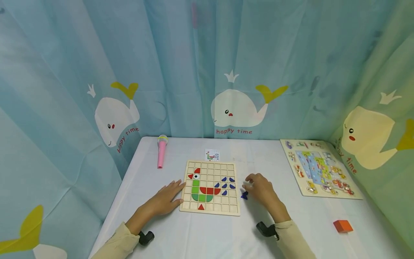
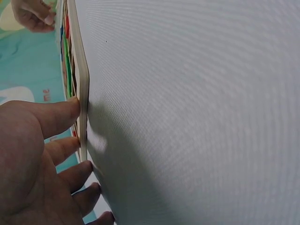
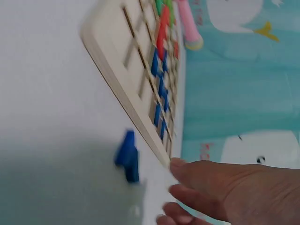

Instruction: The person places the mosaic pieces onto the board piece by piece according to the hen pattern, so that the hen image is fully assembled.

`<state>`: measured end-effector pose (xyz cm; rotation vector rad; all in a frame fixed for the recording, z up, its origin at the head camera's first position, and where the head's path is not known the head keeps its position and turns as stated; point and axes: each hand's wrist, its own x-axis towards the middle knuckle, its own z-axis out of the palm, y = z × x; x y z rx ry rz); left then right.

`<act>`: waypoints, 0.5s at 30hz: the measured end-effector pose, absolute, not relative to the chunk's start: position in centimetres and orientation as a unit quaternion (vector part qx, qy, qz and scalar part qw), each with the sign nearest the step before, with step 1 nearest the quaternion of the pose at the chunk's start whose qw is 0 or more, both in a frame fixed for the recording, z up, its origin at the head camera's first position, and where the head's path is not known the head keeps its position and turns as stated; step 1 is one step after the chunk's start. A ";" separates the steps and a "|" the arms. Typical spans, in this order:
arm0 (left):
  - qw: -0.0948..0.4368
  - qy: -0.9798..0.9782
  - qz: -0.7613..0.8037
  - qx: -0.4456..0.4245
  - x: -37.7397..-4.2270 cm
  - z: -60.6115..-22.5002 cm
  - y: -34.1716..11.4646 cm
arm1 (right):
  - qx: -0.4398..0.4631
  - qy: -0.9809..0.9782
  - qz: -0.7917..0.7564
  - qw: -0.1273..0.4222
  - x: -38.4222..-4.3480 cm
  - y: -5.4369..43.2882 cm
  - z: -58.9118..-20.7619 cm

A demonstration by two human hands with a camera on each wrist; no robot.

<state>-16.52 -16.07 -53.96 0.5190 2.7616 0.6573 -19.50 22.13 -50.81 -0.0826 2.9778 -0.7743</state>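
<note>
A wooden grid board (image 1: 232, 209) lies on the white table, carrying a bird shape built from red, green and blue pieces. The bird has a green neck (image 1: 195, 183), a red body (image 1: 210, 191) and several blue tail pieces (image 1: 224, 186). My left hand (image 1: 165, 198) rests at the board's left edge, thumb and fingertips against its side in the left wrist view. Beyond the right edge, my right hand (image 1: 261, 190) hovers with loosely bent fingers and nothing visible between them. Loose blue pieces (image 3: 126, 157) lie on the table beside the board, close to that hand.
Behind the board lies a small picture card (image 1: 211, 155) with a similar bird. A pink toy microphone (image 1: 161, 153) is at the back left. On the right are a picture puzzle board (image 1: 304, 187) and an orange block (image 1: 343, 226). A whale-print curtain (image 1: 181, 72) surrounds the table.
</note>
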 end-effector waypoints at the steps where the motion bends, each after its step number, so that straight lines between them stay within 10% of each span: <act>1: 0.127 0.949 0.227 0.178 -16.5 -54.0 -16.1 | -0.031 0.965 -0.257 0.040 -19.5 22.5 -50.6; 15: 0.127 0.948 0.229 0.179 -16.6 -54.2 -16.0 | -0.057 0.954 -0.281 0.084 -19.4 24.0 -51.8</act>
